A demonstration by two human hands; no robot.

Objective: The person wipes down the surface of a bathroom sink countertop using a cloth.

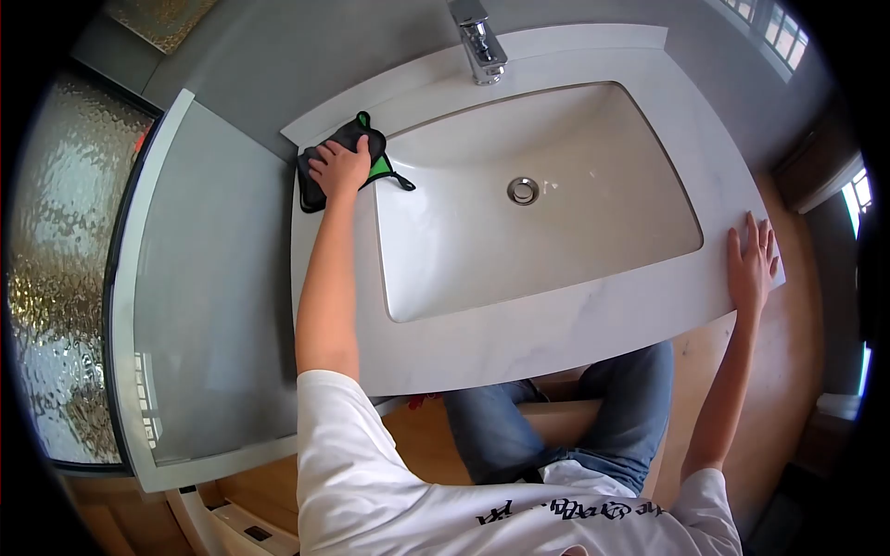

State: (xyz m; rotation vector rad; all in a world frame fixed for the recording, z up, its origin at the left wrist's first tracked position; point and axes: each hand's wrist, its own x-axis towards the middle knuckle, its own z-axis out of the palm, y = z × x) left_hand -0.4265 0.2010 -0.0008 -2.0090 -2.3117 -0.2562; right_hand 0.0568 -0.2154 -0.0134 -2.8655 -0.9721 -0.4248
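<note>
My left hand (341,169) lies with spread fingers on a dark grey cloth (313,191) with black edging and a green underside. The cloth is bunched on the left end of the white countertop (519,320), and a small black loop of it hangs over the basin's edge. My right hand (752,264) rests flat on the counter's right edge, fingers apart, holding nothing. Between the hands is the white basin (464,232) with a round metal drain (523,191).
A chrome faucet (482,54) stands behind the basin. On the left are a pale-framed glass panel (213,278) and a textured glass pane (69,269). Below the counter's front edge are my legs in jeans and the wooden floor (695,389).
</note>
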